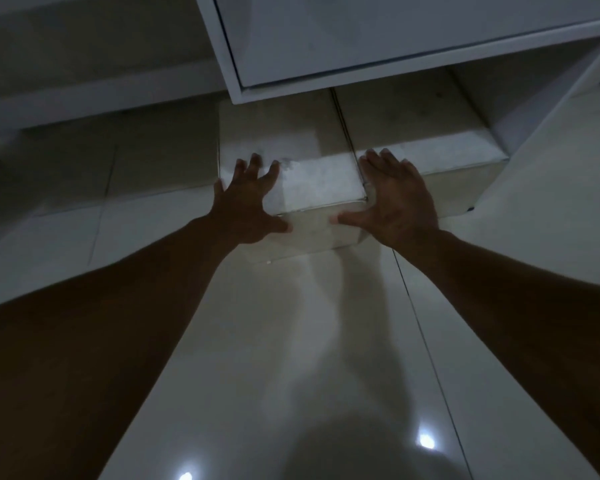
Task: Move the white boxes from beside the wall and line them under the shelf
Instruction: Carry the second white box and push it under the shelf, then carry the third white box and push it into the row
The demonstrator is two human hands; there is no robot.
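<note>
Two bright light spots [426, 440] glared off the glossy floor [291, 341] nearest the camera, with my own shadow pooled between them. Both bare forearms reached forward over the tiles. I saw the left hand [248, 206] with fingers spread and straight, laid over the left near corner of a white box [312, 181], thumb stretched along its front face. Right hand [400, 199] matched it: fingers straight and together over the box's right edge, thumb pointing inward on the front face. Neither hand curled round anything; both pressed flat, holding nothing. That box sat on the floor, its far part under the shelf [378, 43], its near end sticking out toward me. Second box [423, 133] lay just beside it on the right, touching or nearly so along a dark seam, set further back under the shelf. Right fingertips overlapped that seam; I couldn't tell if they touched the second box. Shelf's white panel hung above both. Dim lighting, far wall [66, 39] grey and blurred.
</note>
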